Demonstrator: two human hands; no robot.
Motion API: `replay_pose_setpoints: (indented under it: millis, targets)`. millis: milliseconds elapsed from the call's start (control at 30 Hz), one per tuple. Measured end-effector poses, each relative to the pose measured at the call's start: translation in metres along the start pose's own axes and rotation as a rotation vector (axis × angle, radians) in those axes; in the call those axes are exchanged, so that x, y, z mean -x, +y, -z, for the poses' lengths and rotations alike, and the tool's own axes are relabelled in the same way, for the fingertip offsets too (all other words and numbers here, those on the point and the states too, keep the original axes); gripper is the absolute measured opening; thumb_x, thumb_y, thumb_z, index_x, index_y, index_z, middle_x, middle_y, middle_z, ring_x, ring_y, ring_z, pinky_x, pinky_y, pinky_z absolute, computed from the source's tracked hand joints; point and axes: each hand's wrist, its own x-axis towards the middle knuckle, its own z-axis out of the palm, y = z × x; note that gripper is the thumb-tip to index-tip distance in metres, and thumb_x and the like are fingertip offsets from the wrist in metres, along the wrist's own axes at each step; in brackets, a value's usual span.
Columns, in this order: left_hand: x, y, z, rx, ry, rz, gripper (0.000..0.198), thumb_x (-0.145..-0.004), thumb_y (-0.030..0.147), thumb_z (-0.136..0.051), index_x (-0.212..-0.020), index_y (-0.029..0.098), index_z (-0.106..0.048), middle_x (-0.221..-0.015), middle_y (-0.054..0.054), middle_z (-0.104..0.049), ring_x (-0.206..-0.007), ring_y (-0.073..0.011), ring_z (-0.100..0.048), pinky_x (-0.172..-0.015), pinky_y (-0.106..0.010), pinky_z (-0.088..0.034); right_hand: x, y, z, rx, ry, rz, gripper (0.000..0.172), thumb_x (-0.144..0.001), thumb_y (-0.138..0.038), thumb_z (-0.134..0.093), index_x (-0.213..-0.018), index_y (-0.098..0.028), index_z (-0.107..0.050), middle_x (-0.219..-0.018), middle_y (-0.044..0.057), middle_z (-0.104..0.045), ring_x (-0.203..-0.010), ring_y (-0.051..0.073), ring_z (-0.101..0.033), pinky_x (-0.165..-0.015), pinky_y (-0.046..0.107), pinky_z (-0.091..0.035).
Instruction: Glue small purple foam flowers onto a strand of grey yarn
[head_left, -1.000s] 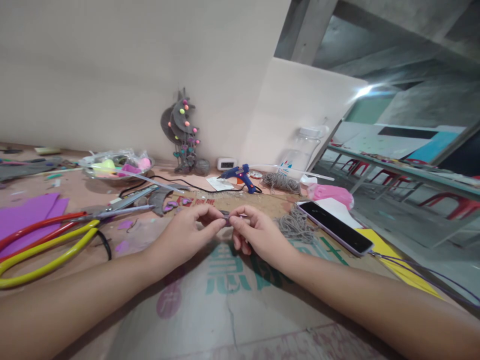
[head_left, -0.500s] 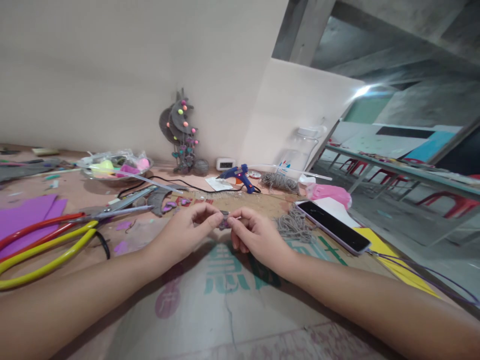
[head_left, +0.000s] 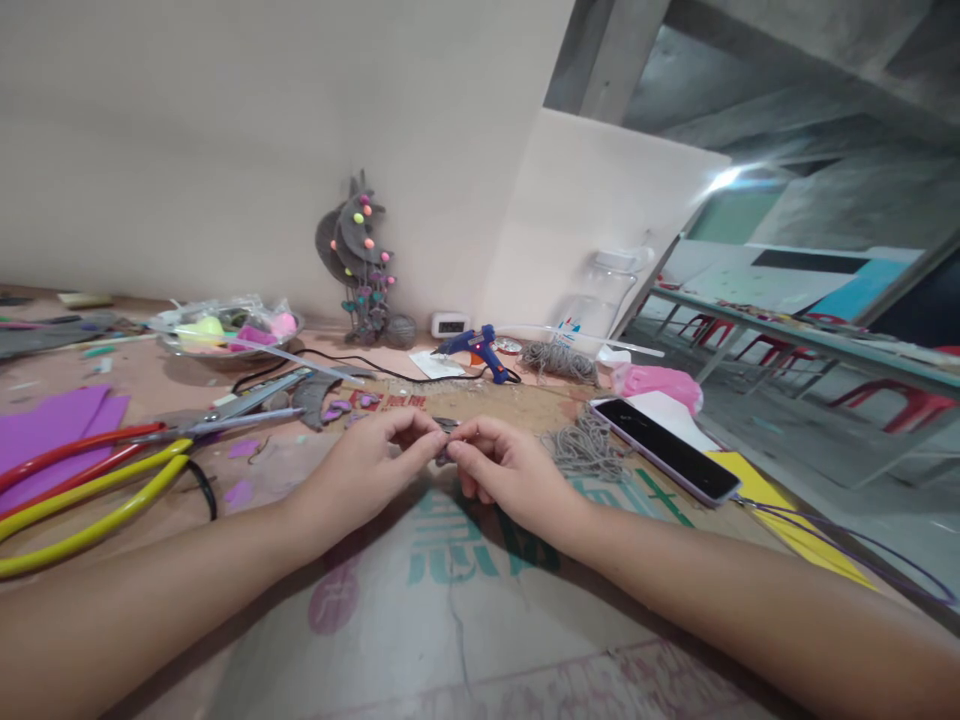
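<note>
My left hand (head_left: pixel 373 462) and my right hand (head_left: pixel 516 472) meet over the cardboard, fingertips almost touching. Thumb and forefinger of each are pinched on one small grey and purple piece (head_left: pixel 443 457), which looks like felt. Most of it is hidden by the fingers. Similar little purple and grey pieces (head_left: pixel 337 408) lie beyond my left hand, near a curved grey felt scrap (head_left: pixel 319 395). Past my right hand lies a loose heap of grey yarn (head_left: pixel 589 448).
Left are yellow-handled scissors (head_left: pixel 142 505), red-handled scissors (head_left: pixel 90 455) and purple sheets (head_left: pixel 52 430). At the back stand a blue glue gun (head_left: pixel 484 350), a moon-shaped hanging ornament (head_left: pixel 360 245), a plastic-wrapped bowl (head_left: pixel 225 345) and a clear jug (head_left: pixel 604 300). A phone (head_left: pixel 667 450) lies right.
My right fingertips have shifted slightly left, closer to my left fingertips, and cover more of the small piece. My left hand has barely moved.
</note>
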Motion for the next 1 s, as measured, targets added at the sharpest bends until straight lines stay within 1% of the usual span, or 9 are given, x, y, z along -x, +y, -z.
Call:
replay_pose_setpoints:
  millis: [100,167,267,367,533,667,700,867,1000]
  targets:
    - [-0.001,-0.003,0.0,0.017,0.011,-0.006,0.029,-0.088,0.038,-0.043,-0.079,0.018,-0.061,-0.075,-0.001,-0.063,-0.072,-0.0155,-0.058,-0.064,-0.025,-0.044,0.0,0.0,0.0,-0.032,0.016,0.007,0.014,-0.083,-0.032,-0.052,-0.084,-0.018,-0.055,-0.049,-0.006,-0.05,-0.041,0.006,-0.043,-0.04,0.017,-0.032]
    - [-0.001,-0.004,-0.001,0.044,0.028,0.008,0.03,-0.088,0.039,-0.041,-0.083,0.017,-0.061,-0.08,-0.002,-0.064,-0.076,-0.0165,-0.059,-0.067,-0.026,-0.045,-0.001,0.001,0.001,-0.052,0.036,0.02,0.015,-0.083,-0.033,-0.053,-0.083,-0.018,-0.055,-0.049,-0.006,-0.05,-0.04,0.006,-0.043,-0.039,0.017,-0.033]
    - [-0.001,-0.002,-0.002,0.059,0.007,0.044,0.025,-0.085,0.038,-0.047,-0.088,0.017,-0.06,-0.084,-0.003,-0.065,-0.078,-0.0173,-0.06,-0.069,-0.027,-0.046,-0.002,0.001,0.002,-0.06,0.066,0.023,0.017,-0.082,-0.035,-0.054,-0.081,-0.018,-0.054,-0.049,-0.006,-0.05,-0.039,0.005,-0.042,-0.038,0.016,-0.032]
    - [0.0,0.004,-0.002,0.025,-0.041,0.056,0.019,-0.083,0.033,-0.051,-0.084,0.016,-0.06,-0.08,-0.003,-0.065,-0.075,-0.0169,-0.06,-0.068,-0.027,-0.045,-0.003,0.002,0.003,-0.047,0.074,0.011,0.018,-0.082,-0.036,-0.054,-0.08,-0.018,-0.055,-0.049,-0.006,-0.05,-0.038,0.005,-0.041,-0.037,0.016,-0.031]
    - [0.0,0.006,-0.001,-0.019,-0.032,0.024,0.018,-0.082,0.03,-0.049,-0.078,0.017,-0.06,-0.076,-0.002,-0.065,-0.072,-0.0159,-0.059,-0.065,-0.026,-0.044,-0.003,0.002,0.003,-0.031,0.075,0.009,0.017,-0.083,-0.035,-0.054,-0.081,-0.018,-0.057,-0.049,-0.006,-0.05,-0.039,0.005,-0.042,-0.038,0.017,-0.032]
    - [-0.001,0.002,-0.001,-0.022,-0.004,0.022,0.017,-0.082,0.03,-0.049,-0.077,0.017,-0.059,-0.074,-0.001,-0.064,-0.07,-0.0153,-0.058,-0.063,-0.025,-0.043,-0.002,0.0,0.005,0.016,0.068,0.022,0.031,-0.088,-0.041,-0.044,-0.074,-0.017,-0.057,-0.05,-0.004,-0.053,-0.04,0.006,-0.043,-0.04,0.018,-0.033]
    - [-0.001,0.002,-0.001,-0.02,0.0,0.024,0.017,-0.082,0.03,-0.05,-0.077,0.017,-0.059,-0.073,0.0,-0.063,-0.07,-0.0151,-0.058,-0.062,-0.025,-0.043,-0.002,0.0,0.005,0.009,0.064,0.025,0.031,-0.088,-0.042,-0.044,-0.074,-0.017,-0.057,-0.051,-0.004,-0.053,-0.041,0.006,-0.044,-0.041,0.018,-0.033]
    - [-0.001,0.002,-0.001,-0.005,-0.006,0.036,0.017,-0.082,0.03,-0.05,-0.079,0.017,-0.06,-0.075,-0.001,-0.064,-0.071,-0.0158,-0.059,-0.064,-0.026,-0.044,-0.003,0.004,0.003,-0.079,0.062,0.024,0.018,-0.083,-0.036,-0.053,-0.084,-0.018,-0.055,-0.052,-0.005,-0.053,-0.041,0.006,-0.044,-0.04,0.018,-0.033]
    - [-0.001,0.003,-0.001,0.0,-0.028,0.034,0.02,-0.083,0.032,-0.05,-0.079,0.017,-0.061,-0.075,-0.002,-0.064,-0.072,-0.0163,-0.058,-0.065,-0.026,-0.044,-0.004,0.005,0.003,-0.042,0.079,0.025,0.018,-0.083,-0.036,-0.054,-0.083,-0.018,-0.055,-0.053,-0.005,-0.053,-0.043,0.006,-0.044,-0.04,0.017,-0.032]
